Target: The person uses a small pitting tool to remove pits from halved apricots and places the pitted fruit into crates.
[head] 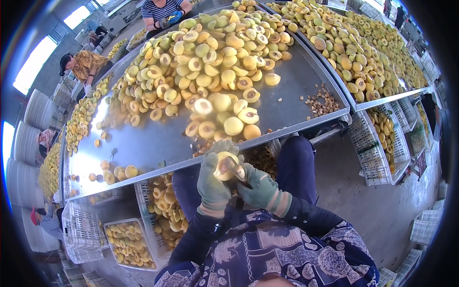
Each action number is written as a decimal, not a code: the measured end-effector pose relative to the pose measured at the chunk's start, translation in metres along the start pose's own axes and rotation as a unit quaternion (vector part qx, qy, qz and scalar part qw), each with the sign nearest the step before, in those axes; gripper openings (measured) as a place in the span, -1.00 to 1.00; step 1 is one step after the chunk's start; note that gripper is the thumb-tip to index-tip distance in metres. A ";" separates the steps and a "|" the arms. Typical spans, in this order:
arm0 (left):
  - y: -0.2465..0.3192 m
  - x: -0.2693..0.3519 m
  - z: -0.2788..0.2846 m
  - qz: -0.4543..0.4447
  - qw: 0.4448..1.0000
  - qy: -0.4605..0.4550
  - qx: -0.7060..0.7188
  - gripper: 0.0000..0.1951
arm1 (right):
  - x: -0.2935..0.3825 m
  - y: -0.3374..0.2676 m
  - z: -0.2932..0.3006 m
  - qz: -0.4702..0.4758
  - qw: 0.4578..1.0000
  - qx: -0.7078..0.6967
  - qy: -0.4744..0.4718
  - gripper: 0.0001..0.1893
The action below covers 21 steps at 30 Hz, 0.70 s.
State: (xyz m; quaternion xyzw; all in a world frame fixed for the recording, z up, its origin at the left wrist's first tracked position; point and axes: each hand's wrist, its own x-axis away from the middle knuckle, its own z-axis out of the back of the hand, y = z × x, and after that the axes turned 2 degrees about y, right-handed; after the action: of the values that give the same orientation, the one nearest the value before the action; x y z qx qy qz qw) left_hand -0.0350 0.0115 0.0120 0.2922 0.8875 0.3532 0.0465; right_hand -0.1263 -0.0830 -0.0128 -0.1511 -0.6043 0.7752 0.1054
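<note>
My left hand (215, 183), in a green-coated glove, holds a halved yellow peach (224, 166) with its cut face up. In my right hand (256, 184), gloved alike, is a small pitting tool (239, 172) with a metal tip, which touches the brown hollow of the peach half. Both hands are close together over my lap, at the near edge of the metal table (287, 125). Just beyond them lies a cluster of peach halves (233, 125), with small loose pits (202, 147) beside it. A large heap of halves (215, 61) rises behind.
More pits (322, 102) lie at the table's right corner. A second table heaped with peaches (358, 61) adjoins on the right. Plastic crates of halves (143, 201) stand below left, another crate (385, 143) at right. Co-workers (86, 68) sit across and along the left side.
</note>
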 end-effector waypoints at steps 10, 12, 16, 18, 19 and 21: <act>-0.004 0.007 -0.003 -0.098 0.979 0.052 -0.169 -0.51 | -0.005 -0.013 -0.003 0.093 0.994 0.062 -0.003 -0.62; 0.003 0.007 -0.006 -0.072 0.970 0.053 -0.228 -0.53 | -0.006 0.010 -0.004 0.109 0.990 0.075 -0.042 -0.41; 0.009 0.003 -0.003 -0.038 0.977 0.043 -0.205 -0.57 | -0.008 0.005 0.006 0.116 0.980 0.126 -0.105 -0.65; 0.009 -0.004 0.007 -0.043 0.975 -0.012 -0.218 -0.62 | -0.012 0.005 0.012 0.076 0.981 0.070 -0.162 -0.68; 0.008 -0.006 0.009 -0.042 0.975 -0.011 -0.218 -0.62 | -0.015 0.003 0.015 0.035 0.976 0.015 -0.216 -0.70; 0.007 -0.008 0.010 0.031 0.986 0.052 -0.155 -0.65 | -0.018 -0.016 0.023 -0.087 0.965 -0.064 -0.237 -0.74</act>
State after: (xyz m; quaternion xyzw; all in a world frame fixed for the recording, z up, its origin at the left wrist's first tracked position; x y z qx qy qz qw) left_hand -0.0223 0.0171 0.0076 0.2906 0.8137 0.5023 0.0341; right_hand -0.1181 -0.1060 0.0101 0.0835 -0.6714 0.7362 0.0161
